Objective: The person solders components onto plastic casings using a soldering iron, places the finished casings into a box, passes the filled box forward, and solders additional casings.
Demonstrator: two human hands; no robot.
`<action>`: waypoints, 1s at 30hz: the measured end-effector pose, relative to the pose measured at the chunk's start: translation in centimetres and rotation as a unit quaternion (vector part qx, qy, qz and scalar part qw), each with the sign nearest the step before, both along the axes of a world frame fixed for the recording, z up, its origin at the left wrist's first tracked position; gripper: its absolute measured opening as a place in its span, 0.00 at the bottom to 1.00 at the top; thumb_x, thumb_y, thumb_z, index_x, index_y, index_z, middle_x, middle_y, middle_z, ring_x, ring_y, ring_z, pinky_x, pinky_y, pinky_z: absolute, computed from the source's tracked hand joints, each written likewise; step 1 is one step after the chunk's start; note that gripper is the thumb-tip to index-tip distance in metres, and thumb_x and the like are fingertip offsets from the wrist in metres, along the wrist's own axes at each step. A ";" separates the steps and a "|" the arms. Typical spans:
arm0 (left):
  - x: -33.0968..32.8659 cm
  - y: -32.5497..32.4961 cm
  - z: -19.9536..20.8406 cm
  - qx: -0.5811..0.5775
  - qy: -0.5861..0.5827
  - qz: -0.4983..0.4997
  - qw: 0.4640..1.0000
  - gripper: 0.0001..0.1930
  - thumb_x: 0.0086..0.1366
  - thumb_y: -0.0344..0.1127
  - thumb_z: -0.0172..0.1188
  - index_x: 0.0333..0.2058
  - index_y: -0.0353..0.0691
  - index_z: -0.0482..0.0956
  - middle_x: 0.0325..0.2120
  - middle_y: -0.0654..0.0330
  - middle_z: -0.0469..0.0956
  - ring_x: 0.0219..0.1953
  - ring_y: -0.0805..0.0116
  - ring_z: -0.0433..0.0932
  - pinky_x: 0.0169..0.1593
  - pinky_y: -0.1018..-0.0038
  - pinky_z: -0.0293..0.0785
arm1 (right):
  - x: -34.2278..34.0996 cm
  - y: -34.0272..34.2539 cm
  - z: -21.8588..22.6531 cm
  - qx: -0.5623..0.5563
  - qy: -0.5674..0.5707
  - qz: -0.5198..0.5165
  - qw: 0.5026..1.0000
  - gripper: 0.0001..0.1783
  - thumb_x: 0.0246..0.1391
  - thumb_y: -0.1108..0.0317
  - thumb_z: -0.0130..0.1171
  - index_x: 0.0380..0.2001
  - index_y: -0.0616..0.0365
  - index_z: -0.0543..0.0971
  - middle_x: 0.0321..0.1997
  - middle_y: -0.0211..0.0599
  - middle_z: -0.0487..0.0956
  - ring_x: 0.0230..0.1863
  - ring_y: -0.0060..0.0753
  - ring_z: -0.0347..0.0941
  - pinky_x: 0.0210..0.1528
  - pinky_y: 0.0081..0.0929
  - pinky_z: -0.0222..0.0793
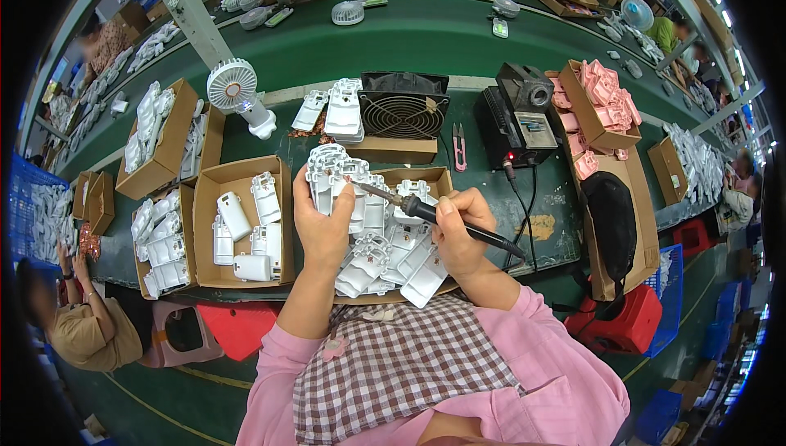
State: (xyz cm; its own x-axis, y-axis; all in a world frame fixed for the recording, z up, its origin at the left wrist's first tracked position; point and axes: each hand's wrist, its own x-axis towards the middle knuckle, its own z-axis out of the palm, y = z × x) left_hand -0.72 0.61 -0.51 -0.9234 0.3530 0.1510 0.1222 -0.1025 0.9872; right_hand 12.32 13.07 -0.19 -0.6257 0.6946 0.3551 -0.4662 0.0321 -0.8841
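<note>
My left hand is closed around a white plastic fan housing, held up over a cardboard box. In my right hand is a soldering iron, gripped by its black handle and slanting up to the left. Its metal tip reaches the housing beside my left thumb; whether it touches cannot be made out. Beneath both hands, more white housings lie heaped in the box. Small copper-coloured parts show on some of them.
A black fume fan, pink-handled snips and a soldering station with its cord stand beyond my hands. Boxes of white covers sit left, pink housings right. A handheld fan stands upright. A co-worker sits at left.
</note>
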 end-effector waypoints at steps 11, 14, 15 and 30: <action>-0.1 -0.1 0.0 0.000 -0.004 -0.003 1.000 0.28 0.55 0.28 0.60 0.53 0.29 0.61 0.43 0.55 0.72 0.43 0.71 0.72 0.49 0.75 0.67 | -0.1 -0.1 0.1 -0.002 -0.001 -0.004 1.000 0.09 0.56 0.74 0.52 0.23 0.59 0.66 0.17 0.27 0.68 0.16 0.11 0.59 0.18 0.14 0.55; 0.1 -0.1 0.1 0.003 -0.017 -0.004 1.000 0.29 0.55 0.28 0.60 0.54 0.29 0.60 0.44 0.54 0.72 0.43 0.71 0.72 0.49 0.76 0.68 | -0.1 0.0 -0.1 0.014 0.019 -0.013 1.000 0.10 0.57 0.72 0.50 0.23 0.58 0.64 0.16 0.29 0.66 0.12 0.14 0.57 0.14 0.14 0.54; 0.1 -0.1 0.1 0.003 -0.017 -0.004 1.000 0.29 0.55 0.28 0.60 0.54 0.29 0.60 0.44 0.54 0.72 0.43 0.71 0.72 0.49 0.76 0.68 | -0.1 0.0 -0.1 0.009 0.019 -0.013 1.000 0.10 0.56 0.72 0.50 0.23 0.58 0.64 0.16 0.29 0.66 0.12 0.14 0.57 0.14 0.14 0.54; 0.5 0.0 0.9 -0.026 -0.006 -0.011 1.000 0.28 0.54 0.27 0.59 0.53 0.29 0.60 0.42 0.56 0.73 0.42 0.73 0.73 0.47 0.77 0.69 | -0.1 0.0 0.0 0.018 0.004 0.002 1.000 0.09 0.57 0.72 0.50 0.24 0.58 0.64 0.17 0.30 0.66 0.13 0.15 0.58 0.15 0.14 0.55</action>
State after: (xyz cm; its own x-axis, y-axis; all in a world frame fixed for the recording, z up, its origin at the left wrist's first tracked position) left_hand -0.18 0.62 0.41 -0.9168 0.3804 0.1217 0.1095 -0.0537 0.9925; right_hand 12.21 13.11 -0.22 -0.6251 0.6789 0.3852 -0.4738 0.0621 -0.8784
